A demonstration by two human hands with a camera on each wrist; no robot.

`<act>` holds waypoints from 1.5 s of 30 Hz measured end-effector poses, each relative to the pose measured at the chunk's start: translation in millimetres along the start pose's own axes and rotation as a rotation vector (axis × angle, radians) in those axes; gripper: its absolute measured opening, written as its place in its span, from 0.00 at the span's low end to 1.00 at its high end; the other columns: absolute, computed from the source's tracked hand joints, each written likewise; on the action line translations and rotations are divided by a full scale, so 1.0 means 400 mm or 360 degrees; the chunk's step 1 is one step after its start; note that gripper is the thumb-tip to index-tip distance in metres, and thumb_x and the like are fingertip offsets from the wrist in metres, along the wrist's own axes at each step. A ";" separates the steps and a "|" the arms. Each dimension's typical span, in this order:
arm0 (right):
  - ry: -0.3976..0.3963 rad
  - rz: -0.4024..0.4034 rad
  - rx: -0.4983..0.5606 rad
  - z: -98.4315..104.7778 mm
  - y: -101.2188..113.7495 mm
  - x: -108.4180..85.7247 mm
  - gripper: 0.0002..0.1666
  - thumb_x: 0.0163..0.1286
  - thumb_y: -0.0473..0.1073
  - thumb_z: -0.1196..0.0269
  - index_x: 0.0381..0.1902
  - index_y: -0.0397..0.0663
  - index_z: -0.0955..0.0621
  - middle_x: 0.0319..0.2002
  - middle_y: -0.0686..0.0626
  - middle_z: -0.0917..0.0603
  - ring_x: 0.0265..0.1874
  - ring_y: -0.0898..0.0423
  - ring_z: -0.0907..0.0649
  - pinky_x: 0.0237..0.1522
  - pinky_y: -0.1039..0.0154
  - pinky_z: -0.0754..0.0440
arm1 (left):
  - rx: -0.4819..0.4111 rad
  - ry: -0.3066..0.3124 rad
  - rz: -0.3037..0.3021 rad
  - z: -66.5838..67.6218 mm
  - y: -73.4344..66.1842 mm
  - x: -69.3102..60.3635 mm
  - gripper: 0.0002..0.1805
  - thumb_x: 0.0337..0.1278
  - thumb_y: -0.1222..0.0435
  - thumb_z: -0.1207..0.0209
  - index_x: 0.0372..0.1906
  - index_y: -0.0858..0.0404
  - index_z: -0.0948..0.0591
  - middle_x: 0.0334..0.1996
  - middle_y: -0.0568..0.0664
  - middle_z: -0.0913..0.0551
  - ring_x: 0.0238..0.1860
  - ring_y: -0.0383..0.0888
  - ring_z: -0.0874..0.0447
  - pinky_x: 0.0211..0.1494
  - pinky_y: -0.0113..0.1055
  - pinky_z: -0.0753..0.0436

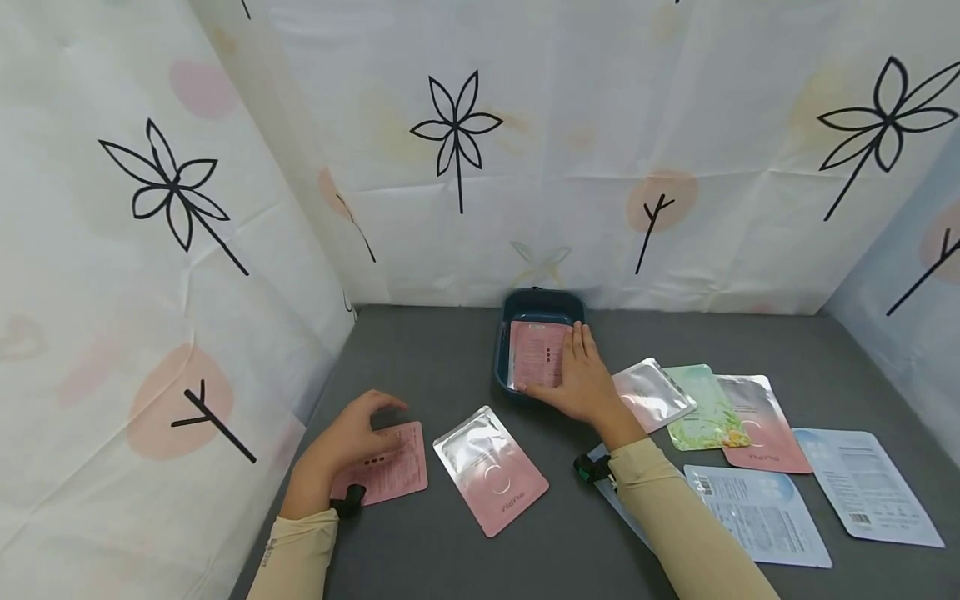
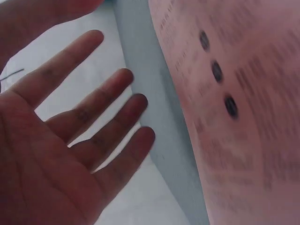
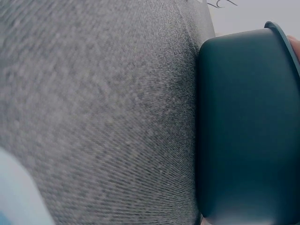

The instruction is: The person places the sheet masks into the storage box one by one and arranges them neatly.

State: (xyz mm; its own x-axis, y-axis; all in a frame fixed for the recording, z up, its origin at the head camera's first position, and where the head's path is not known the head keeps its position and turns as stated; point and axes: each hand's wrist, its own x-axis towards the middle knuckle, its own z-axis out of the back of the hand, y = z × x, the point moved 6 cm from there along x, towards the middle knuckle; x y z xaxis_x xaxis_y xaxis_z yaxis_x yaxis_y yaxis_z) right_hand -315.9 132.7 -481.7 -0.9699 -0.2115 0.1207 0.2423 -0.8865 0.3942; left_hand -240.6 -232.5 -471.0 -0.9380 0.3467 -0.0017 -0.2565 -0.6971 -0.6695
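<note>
A dark teal bin [image 1: 542,297] stands at the back of the table, with a pink sachet [image 1: 536,354] lying inside it. My right hand [image 1: 581,383] reaches over the bin's near right side, its fingers extended along the sachet's right edge and its thumb near the lower edge. In the right wrist view, the bin's outer wall [image 3: 248,126] fills the right side. My left hand [image 1: 352,437] hovers over another pink sachet [image 1: 401,467], fingers spread and holding nothing. Between the hands lies a silver-and-pink sachet [image 1: 495,479].
On the right lie a silver sachet [image 1: 652,396], a green sachet [image 1: 701,408], a second silver-and-pink sachet [image 1: 765,429] and pale blue sachets [image 1: 862,483], one partly beneath my right forearm. A patterned cloth [image 1: 555,225] hangs behind the grey table [image 1: 442,358].
</note>
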 end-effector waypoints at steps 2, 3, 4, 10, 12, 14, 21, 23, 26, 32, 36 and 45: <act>-0.0010 0.0003 0.0001 0.003 -0.001 0.000 0.79 0.61 0.80 0.35 0.83 0.26 0.53 0.85 0.28 0.57 0.86 0.31 0.56 0.84 0.36 0.49 | 0.0036 0.0014 0.0039 0.005 0.007 -0.005 0.26 0.52 0.70 0.27 0.60 0.65 0.15 0.63 0.61 0.20 0.68 0.64 0.23 0.67 0.64 0.22; -0.0014 0.0003 0.0001 0.003 -0.002 0.000 0.79 0.61 0.80 0.35 0.83 0.26 0.53 0.85 0.28 0.57 0.86 0.31 0.56 0.84 0.36 0.49 | 0.0057 0.0022 0.0057 0.007 0.008 -0.007 0.26 0.50 0.70 0.26 0.59 0.65 0.15 0.62 0.61 0.19 0.66 0.64 0.22 0.66 0.63 0.21; -0.0015 0.0002 0.0002 0.004 -0.003 -0.001 0.79 0.61 0.80 0.35 0.83 0.26 0.53 0.85 0.28 0.57 0.86 0.31 0.56 0.84 0.36 0.49 | 0.0085 0.0030 0.0082 0.009 0.010 -0.009 0.26 0.48 0.70 0.25 0.57 0.64 0.14 0.61 0.61 0.19 0.65 0.63 0.22 0.65 0.62 0.20; -0.0019 -0.0009 0.0006 0.004 -0.009 -0.002 0.80 0.61 0.80 0.35 0.84 0.27 0.54 0.85 0.28 0.57 0.85 0.31 0.56 0.84 0.35 0.49 | 0.0174 0.0124 0.0174 0.008 0.006 -0.023 0.25 0.40 0.70 0.21 0.51 0.63 0.12 0.59 0.63 0.17 0.61 0.63 0.19 0.60 0.60 0.17; -0.0024 -0.0010 0.0002 0.004 -0.010 0.000 0.80 0.61 0.81 0.35 0.84 0.26 0.54 0.85 0.28 0.57 0.86 0.31 0.56 0.84 0.36 0.50 | 0.0199 0.0145 0.0204 0.005 0.004 -0.025 0.26 0.38 0.70 0.20 0.50 0.62 0.12 0.59 0.63 0.19 0.61 0.64 0.21 0.59 0.59 0.17; -0.0028 -0.0009 -0.0001 0.007 -0.010 0.001 0.81 0.61 0.81 0.35 0.84 0.27 0.55 0.85 0.28 0.57 0.86 0.31 0.56 0.84 0.37 0.50 | 0.0223 0.0148 0.0249 0.001 0.004 -0.026 0.27 0.37 0.71 0.19 0.50 0.60 0.12 0.59 0.62 0.20 0.61 0.63 0.22 0.58 0.58 0.17; -0.0033 -0.0015 0.0010 0.013 -0.011 0.003 0.80 0.61 0.80 0.34 0.84 0.26 0.53 0.85 0.28 0.57 0.86 0.32 0.57 0.84 0.37 0.50 | 0.0264 0.0153 0.0307 -0.007 0.002 -0.022 0.22 0.37 0.72 0.19 0.43 0.56 0.10 0.48 0.57 0.22 0.52 0.57 0.25 0.49 0.51 0.16; -0.0031 -0.0022 0.0010 0.012 -0.013 0.002 0.79 0.62 0.80 0.34 0.83 0.26 0.53 0.85 0.28 0.57 0.86 0.31 0.56 0.84 0.36 0.50 | 0.0261 0.0147 0.0299 -0.007 0.000 -0.021 0.20 0.36 0.72 0.18 0.40 0.56 0.10 0.49 0.58 0.21 0.52 0.56 0.24 0.48 0.51 0.16; -0.0029 -0.0033 0.0013 0.011 -0.013 -0.001 0.79 0.61 0.80 0.34 0.84 0.27 0.53 0.85 0.28 0.57 0.86 0.32 0.57 0.84 0.37 0.49 | 0.0186 0.0153 0.0319 -0.012 0.008 -0.025 0.20 0.36 0.70 0.16 0.38 0.58 0.12 0.45 0.57 0.19 0.45 0.53 0.22 0.43 0.47 0.17; -0.0011 -0.0025 0.0039 0.006 -0.005 -0.008 0.80 0.61 0.80 0.34 0.84 0.27 0.54 0.85 0.29 0.57 0.86 0.33 0.57 0.84 0.37 0.49 | 0.0021 0.0200 0.0315 -0.027 0.027 -0.037 0.22 0.38 0.66 0.15 0.35 0.61 0.19 0.30 0.51 0.23 0.31 0.45 0.28 0.30 0.38 0.27; -0.0029 -0.0024 0.0028 0.003 -0.005 -0.010 0.80 0.61 0.80 0.34 0.83 0.26 0.53 0.85 0.28 0.56 0.86 0.33 0.56 0.84 0.37 0.48 | 0.0031 0.0156 0.0256 -0.024 0.024 -0.033 0.21 0.38 0.65 0.15 0.33 0.59 0.19 0.29 0.50 0.24 0.30 0.44 0.29 0.29 0.35 0.28; -0.0045 -0.0019 0.0064 0.000 -0.003 -0.006 0.80 0.60 0.81 0.34 0.84 0.27 0.52 0.85 0.29 0.56 0.86 0.33 0.56 0.84 0.37 0.48 | -0.0011 -0.0176 0.0101 0.014 -0.005 -0.013 0.13 0.51 0.71 0.24 0.37 0.54 0.15 0.38 0.49 0.16 0.39 0.46 0.23 0.39 0.36 0.21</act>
State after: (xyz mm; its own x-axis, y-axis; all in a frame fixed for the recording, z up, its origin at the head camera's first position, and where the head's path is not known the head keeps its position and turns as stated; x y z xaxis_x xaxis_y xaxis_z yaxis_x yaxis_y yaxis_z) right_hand -313.8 134.2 -482.5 -0.9718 -0.1887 0.1415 0.2321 -0.8716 0.4318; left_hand -236.4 -236.5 -465.7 -0.9723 0.2306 0.0375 -0.1947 -0.7109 -0.6758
